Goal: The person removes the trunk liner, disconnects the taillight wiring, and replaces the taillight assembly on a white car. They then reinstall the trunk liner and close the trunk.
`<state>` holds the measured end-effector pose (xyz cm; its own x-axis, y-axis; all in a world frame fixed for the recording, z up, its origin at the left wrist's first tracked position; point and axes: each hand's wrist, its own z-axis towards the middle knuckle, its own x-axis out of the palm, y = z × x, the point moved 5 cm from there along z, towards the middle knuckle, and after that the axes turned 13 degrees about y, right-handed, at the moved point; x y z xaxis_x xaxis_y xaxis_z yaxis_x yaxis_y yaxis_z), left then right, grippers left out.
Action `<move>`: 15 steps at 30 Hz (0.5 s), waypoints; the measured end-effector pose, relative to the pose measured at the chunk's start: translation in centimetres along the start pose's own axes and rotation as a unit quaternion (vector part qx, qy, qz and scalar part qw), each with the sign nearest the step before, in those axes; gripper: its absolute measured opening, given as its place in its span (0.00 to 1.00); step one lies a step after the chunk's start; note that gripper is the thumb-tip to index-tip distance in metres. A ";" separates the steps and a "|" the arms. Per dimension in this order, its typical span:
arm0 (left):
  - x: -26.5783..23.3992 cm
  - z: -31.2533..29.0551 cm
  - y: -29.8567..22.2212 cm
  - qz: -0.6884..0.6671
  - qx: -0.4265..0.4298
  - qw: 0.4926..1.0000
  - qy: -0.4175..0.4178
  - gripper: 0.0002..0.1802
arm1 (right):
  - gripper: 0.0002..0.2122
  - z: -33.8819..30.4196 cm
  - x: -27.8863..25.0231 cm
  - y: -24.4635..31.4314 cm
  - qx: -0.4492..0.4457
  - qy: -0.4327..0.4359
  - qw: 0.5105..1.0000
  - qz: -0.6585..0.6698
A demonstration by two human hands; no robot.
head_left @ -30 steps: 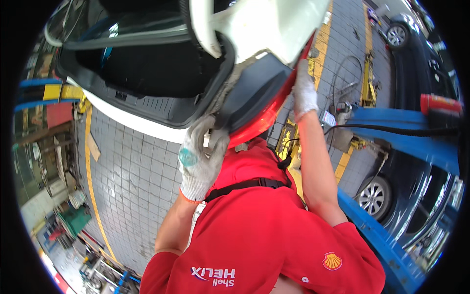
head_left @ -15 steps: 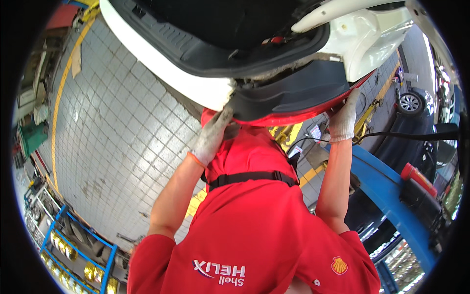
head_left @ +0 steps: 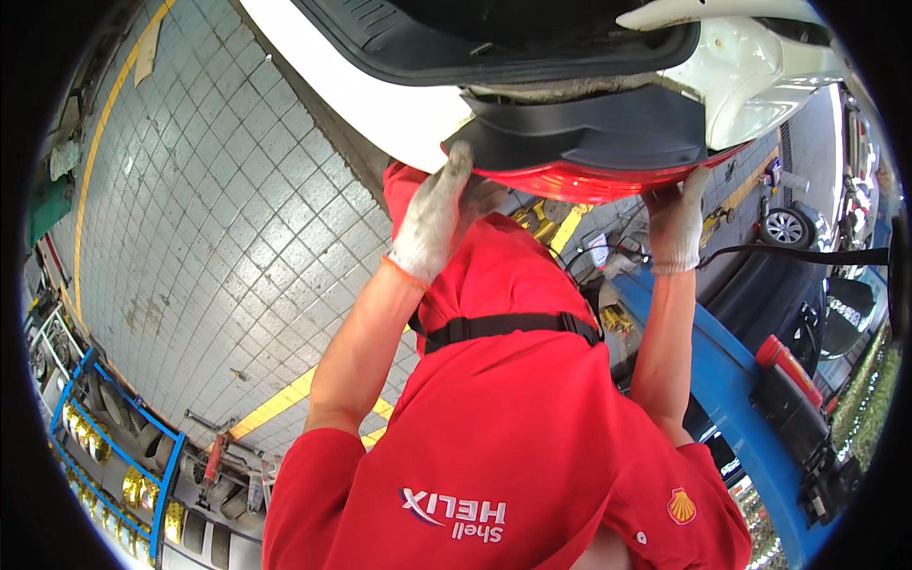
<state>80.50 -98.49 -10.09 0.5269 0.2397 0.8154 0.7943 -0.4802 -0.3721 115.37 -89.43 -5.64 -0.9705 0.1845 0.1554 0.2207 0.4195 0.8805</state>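
A car tail light with a red lens (head_left: 570, 182) and a black housing (head_left: 589, 138) sits against the rear corner of a white car body (head_left: 380, 85). My left hand (head_left: 435, 217), in a pale work glove, grips its left end, thumb on top by the body edge and fingers behind and below. At the right end my right hand (head_left: 676, 226), gloved too, holds the lens from beneath; its fingers are partly hidden under the light. A gap along the body seam shows above the black housing.
Above the light lies the open boot with black trim (head_left: 513, 57). To the right run a blue lift beam (head_left: 722, 370) and a black strap or hose (head_left: 798, 255), with a dark car and wheel (head_left: 787, 226) beyond. A blue rack (head_left: 166, 484) of gold containers stands at lower left.
The car and tail light sit higher in the picture, and more of the red lens shows. My left hand appears higher and further right; both hands keep hold of the light.
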 end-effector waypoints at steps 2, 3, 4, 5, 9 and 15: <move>0.0 -0.3 1.1 0.034 -0.029 0.999 -0.007 0.31 | 0.27 -0.4 -0.5 -0.3 -0.015 0.034 0.999 -0.008; -0.1 -0.4 1.5 0.055 -0.045 0.997 -0.020 0.32 | 0.26 -0.5 -0.8 -0.4 -0.021 0.039 0.999 -0.013; 0.5 -0.5 1.7 0.036 -0.005 0.999 0.001 0.33 | 0.26 -0.8 -0.7 -0.5 -0.036 0.074 0.996 -0.021; 0.9 -0.5 1.7 0.032 0.009 0.999 0.015 0.34 | 0.27 -1.2 -0.9 -0.5 -0.034 0.070 0.997 -0.029; 1.9 -1.1 1.1 0.049 -0.011 0.998 -0.024 0.38 | 0.31 -2.5 0.4 -0.6 -0.067 0.120 0.986 -0.092; 3.4 -0.2 -0.1 0.075 0.020 0.995 -0.062 0.44 | 0.40 -2.7 3.1 -0.1 -0.094 0.071 0.983 -0.143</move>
<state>82.17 -97.83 -7.22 0.6713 0.2719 0.6895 0.7147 -0.4842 -0.5048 112.07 -91.31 -4.08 -0.9969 -0.0488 -0.0613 -0.0720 0.2613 0.9626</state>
